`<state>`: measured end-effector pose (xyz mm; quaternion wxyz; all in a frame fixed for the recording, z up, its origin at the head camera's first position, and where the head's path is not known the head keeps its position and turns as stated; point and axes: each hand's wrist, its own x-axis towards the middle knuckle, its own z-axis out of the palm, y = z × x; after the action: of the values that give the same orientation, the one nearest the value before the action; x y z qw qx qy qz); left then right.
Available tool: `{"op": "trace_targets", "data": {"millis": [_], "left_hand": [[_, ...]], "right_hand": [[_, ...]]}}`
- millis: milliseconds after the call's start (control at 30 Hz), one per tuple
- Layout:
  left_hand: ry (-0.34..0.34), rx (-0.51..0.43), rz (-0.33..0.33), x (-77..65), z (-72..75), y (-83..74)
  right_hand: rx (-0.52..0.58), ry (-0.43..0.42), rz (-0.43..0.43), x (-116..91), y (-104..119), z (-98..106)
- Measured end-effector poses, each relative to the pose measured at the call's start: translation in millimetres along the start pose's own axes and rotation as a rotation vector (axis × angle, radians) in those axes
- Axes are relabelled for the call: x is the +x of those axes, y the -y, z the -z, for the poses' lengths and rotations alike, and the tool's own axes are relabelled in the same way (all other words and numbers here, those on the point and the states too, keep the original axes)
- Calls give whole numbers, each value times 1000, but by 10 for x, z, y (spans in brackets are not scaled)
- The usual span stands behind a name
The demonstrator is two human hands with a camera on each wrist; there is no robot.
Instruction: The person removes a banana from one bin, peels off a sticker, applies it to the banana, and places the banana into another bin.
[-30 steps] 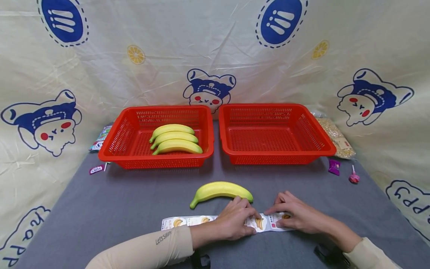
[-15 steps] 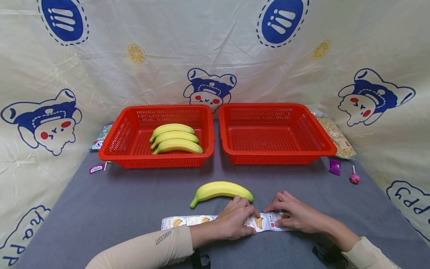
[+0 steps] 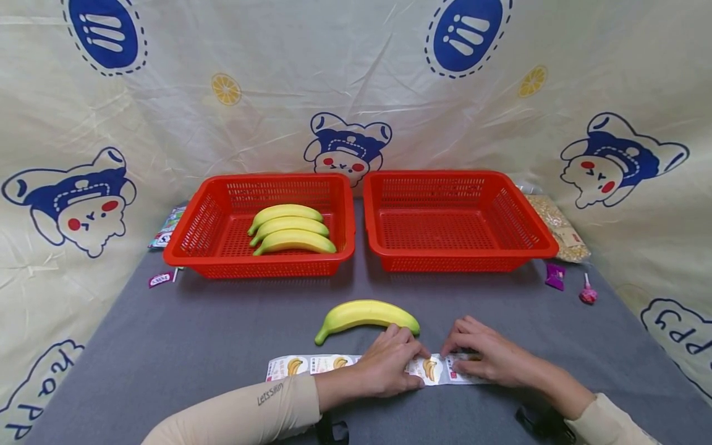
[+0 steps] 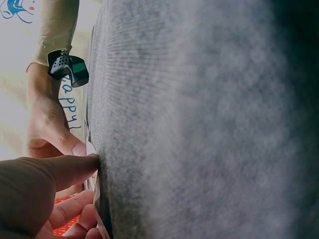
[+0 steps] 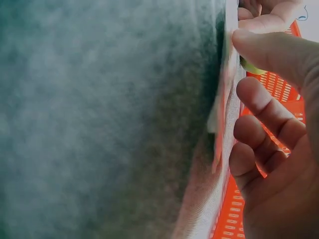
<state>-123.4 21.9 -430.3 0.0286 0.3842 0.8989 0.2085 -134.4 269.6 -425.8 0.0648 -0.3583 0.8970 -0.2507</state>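
While the person's two cream sleeves (image 3: 233, 411) poke in from the bottom edge, a black device (image 3: 545, 426) sits just below the right wrist, and the left sleeve has some dark lettering on it. Both hands are on a white strip of banana labels (image 3: 314, 366) that runs left to right across the near part of the gray tabletop (image 3: 222, 340). Left hand (image 3: 389, 364) covers the middle of the strip and holds it, thumb towards the near edge, index finger at the far edge. Right hand (image 3: 489, 352) is at the right end, just beside the left one, thumb and fingers bent over the labels; can't tell if it's actually pinching anything. Even the wrist views only show the strip edge-on, so they don't settle it.

Just past the strip lies a single yellow banana (image 3: 364, 314), greenish stem end to the left. The left fingers overlap its right end in the head view, no idea if they touch.

Further back there's a pink lollipop (image 3: 588, 293) and a purple wrapped candy (image 3: 554, 276) on the right, plus a flat lollipop (image 3: 161, 279) on the left. Then two red plastic baskets side by side: the left basket (image 3: 261, 267) has three bananas (image 3: 290, 228) in it, and the right basket (image 3: 445, 262) has a slotted floor. Behind the right one leans a clear bag of kernels (image 3: 559, 228).
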Motion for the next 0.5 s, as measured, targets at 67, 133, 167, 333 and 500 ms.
{"op": "trace_targets", "data": {"millis": [67,133,167,333,500], "left_hand": [[-3,11,-4,-4,-4,6],[1,8,-1,-3,-3,9],[2,8,-1,-3,-5,12],[21,0,10,7,-2,15],[25,-16,12,14,-24,3]], "right_hand": [[-5,-3,9,-7,-1,-6],[-10,6,-2,-8,1,-9],[-10,12,-9,-7,3,-9],[3,59,-48,5,16,3],[18,72,-67,10,13,5]]}}
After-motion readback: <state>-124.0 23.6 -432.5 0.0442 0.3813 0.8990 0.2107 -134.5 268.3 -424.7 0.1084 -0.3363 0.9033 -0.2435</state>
